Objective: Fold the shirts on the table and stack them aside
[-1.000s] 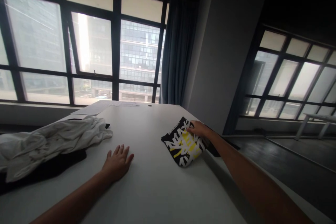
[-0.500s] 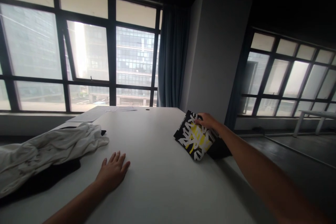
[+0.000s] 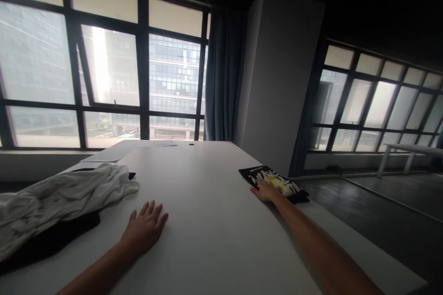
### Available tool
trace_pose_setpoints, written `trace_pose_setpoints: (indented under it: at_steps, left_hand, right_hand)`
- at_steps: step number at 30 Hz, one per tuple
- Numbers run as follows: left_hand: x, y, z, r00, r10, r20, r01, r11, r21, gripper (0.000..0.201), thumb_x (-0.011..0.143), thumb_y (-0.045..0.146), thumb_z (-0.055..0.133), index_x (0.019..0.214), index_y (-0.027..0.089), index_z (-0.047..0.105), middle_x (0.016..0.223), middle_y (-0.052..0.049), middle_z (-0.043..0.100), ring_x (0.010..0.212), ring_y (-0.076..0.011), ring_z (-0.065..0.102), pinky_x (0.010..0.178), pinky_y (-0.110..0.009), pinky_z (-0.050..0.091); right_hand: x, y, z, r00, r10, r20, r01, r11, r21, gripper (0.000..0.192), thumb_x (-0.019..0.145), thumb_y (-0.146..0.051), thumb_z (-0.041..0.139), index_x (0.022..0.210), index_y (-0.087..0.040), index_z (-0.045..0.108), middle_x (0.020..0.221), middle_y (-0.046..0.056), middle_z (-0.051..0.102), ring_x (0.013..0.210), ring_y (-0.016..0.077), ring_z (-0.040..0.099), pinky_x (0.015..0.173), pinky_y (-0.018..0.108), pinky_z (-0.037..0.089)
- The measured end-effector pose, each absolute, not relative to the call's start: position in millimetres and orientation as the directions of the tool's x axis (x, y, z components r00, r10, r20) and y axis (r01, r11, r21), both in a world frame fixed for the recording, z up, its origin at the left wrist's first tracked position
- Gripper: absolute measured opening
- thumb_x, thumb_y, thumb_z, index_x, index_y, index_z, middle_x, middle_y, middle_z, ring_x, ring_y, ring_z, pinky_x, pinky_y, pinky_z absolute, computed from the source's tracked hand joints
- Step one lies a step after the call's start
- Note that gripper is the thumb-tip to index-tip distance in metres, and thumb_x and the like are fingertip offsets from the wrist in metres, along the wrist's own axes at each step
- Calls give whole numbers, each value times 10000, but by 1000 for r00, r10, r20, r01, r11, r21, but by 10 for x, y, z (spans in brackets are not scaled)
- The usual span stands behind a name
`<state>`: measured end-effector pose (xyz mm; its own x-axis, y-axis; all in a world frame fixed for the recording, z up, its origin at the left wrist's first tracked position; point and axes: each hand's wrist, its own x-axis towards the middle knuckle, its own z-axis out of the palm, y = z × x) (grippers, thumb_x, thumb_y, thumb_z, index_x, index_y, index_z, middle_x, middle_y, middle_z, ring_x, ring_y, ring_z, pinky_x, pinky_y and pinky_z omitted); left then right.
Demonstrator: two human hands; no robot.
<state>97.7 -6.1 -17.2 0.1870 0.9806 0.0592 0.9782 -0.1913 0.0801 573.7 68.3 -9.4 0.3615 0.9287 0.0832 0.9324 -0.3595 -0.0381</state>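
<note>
Resting palm-down with its fingers spread, the right hand lay on the near edge of a folded black garment printed in white and yellow, pressing on it without gripping it. That garment lay flat at the right edge of the white table, near the far right corner. The left hand was open too, flat on the bare tabletop with fingers splayed, holding nothing and well apart from the right. Farther left, a crumpled white garment sprawled over a black cloth at the table's left side. A few sheets of paper lay at the far end, below the large windows, with a blue curtain beside a white pillar.
</note>
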Motion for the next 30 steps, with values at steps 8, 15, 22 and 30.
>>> trace_pose_setpoints:
  at_steps: [8,15,22,30]
  left_hand:
    - [966,-35,-249,186,979,78,977,-193,94,630,948,473,231,1459,152,413,1568,-166,296,1463,-325,212,1134,-569,206]
    - [598,261,-75,308,952,3,913,-296,279,600,916,543,293,1335,220,575,1446,-107,520,1350,-292,451,1083,-433,375]
    - [-173,375,217,59,940,336,998,-68,17,478,878,362,390,1250,162,614,1437,-164,512,1337,-327,435,1139,-527,220]
    - [-583,254,153,-198,853,482,980,176,90,365,878,316,466,1158,169,647,1378,-134,567,1250,-356,474,1066,-576,281]
  right_hand:
    - [5656,693,-233,430,898,91,902,-430,-21,569,983,-442,254,1510,-232,306,1567,152,272,1426,360,220,1077,657,161]
    - [5504,711,-161,512,854,97,858,-514,-10,555,954,-367,319,1487,-218,352,1540,158,320,1419,381,215,1070,674,126]
    - [5800,647,-294,539,824,176,838,-545,-15,516,944,-382,299,1423,-279,461,1475,144,429,1382,417,280,1030,693,147]
    - [5355,543,-144,340,887,312,917,-387,100,532,939,-363,366,1422,-155,451,1485,185,409,1411,380,242,1093,645,110]
